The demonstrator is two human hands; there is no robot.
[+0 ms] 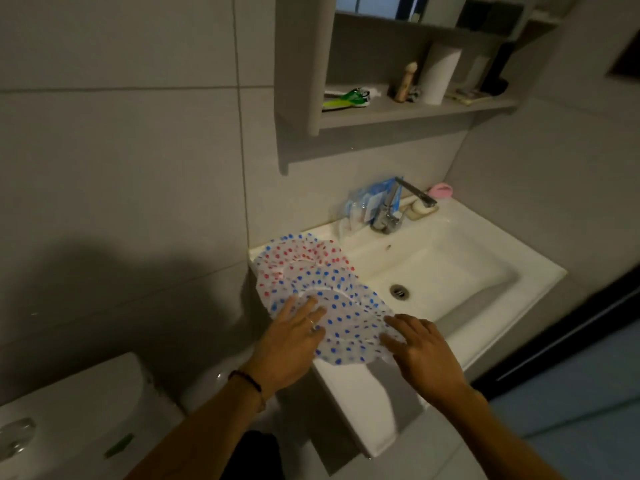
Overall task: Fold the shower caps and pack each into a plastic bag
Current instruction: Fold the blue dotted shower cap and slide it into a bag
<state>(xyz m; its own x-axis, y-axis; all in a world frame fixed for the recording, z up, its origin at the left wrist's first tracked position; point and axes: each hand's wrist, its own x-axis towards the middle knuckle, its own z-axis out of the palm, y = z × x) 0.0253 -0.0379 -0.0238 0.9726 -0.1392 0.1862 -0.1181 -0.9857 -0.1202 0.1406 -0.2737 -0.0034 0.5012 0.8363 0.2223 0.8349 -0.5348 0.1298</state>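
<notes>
Several clear shower caps lie overlapped on the left rim of the white sink [540,271]. The nearest cap [349,327] has blue dots; behind it lies a red-dotted cap [301,254] and another blue-dotted one. My left hand [294,337] rests flat on the near cap's left side, fingers straight. My right hand [422,351] lies with spread fingers on the cap's right edge, near the sink's front rim. A bundle of clear and blue plastic bags [367,202] stands behind the tap.
A chrome tap [391,209] rises at the sink's back, with a soap dish [420,209] and a pink item beside it. A wall shelf [415,109] above holds toothpaste, a paper roll and bottles. A toilet cistern [69,420] sits at lower left.
</notes>
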